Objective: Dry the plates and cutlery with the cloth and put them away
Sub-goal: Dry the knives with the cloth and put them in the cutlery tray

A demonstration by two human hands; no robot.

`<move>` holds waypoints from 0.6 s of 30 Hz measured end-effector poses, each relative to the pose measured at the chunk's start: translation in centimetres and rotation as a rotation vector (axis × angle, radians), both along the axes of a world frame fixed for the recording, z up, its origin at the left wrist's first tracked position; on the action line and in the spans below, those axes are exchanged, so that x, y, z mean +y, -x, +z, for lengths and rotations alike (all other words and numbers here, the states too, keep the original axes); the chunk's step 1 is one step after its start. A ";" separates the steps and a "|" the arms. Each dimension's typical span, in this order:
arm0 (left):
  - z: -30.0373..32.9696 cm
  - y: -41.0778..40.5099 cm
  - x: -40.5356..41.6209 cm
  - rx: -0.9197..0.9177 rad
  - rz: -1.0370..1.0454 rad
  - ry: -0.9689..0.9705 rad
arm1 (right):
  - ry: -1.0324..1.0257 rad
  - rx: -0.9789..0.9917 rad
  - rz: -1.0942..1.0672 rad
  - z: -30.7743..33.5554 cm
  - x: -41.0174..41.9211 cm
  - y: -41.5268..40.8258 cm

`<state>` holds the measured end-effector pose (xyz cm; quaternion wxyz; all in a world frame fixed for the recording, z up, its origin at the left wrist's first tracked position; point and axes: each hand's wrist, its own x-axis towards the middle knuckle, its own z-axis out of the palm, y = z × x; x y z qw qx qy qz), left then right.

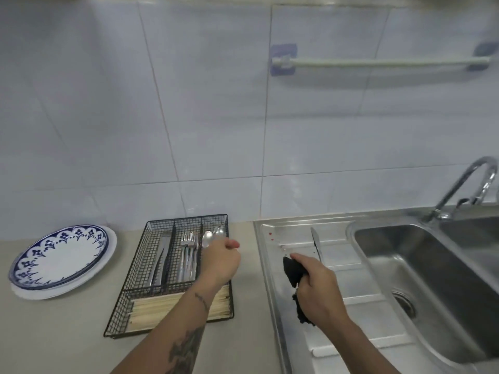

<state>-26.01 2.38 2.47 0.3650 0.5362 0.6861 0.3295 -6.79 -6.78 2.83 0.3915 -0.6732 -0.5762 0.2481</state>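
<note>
The left hand (222,261) pinches a spoon (218,234) over the wire cutlery tray (140,268) at six o'clock on the desk (54,333); the right hand (317,288) grips a dark cloth (293,272) on the drainboard (272,306), a knife (316,242) just beyond at twelve, stacked plates (62,261) at nine o'clock

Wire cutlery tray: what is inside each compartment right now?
In the wire cutlery tray: knives left, forks middle, spoons right, where the left hand reaches. Pale chopsticks fill the front section. The forearm covers the right compartment's lower part.
</note>
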 end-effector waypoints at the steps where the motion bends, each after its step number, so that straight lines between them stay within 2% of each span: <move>1: -0.3 -1.7 -0.4 -0.009 -0.038 0.009 | 0.003 -0.004 -0.017 0.0 -0.4 -1.0; 7: -1.7 -11.2 -1.4 -0.003 -0.179 0.069 | 0.024 -0.058 -0.106 -0.5 -1.3 -7.9; 13: -3.6 -19.1 0.1 0.046 -0.210 0.140 | 0.043 -0.102 -0.094 -1.8 -0.3 -15.1; 18: -6.3 -23.9 1.3 0.223 -0.140 0.207 | 0.050 -0.060 -0.053 -3.6 1.5 -19.8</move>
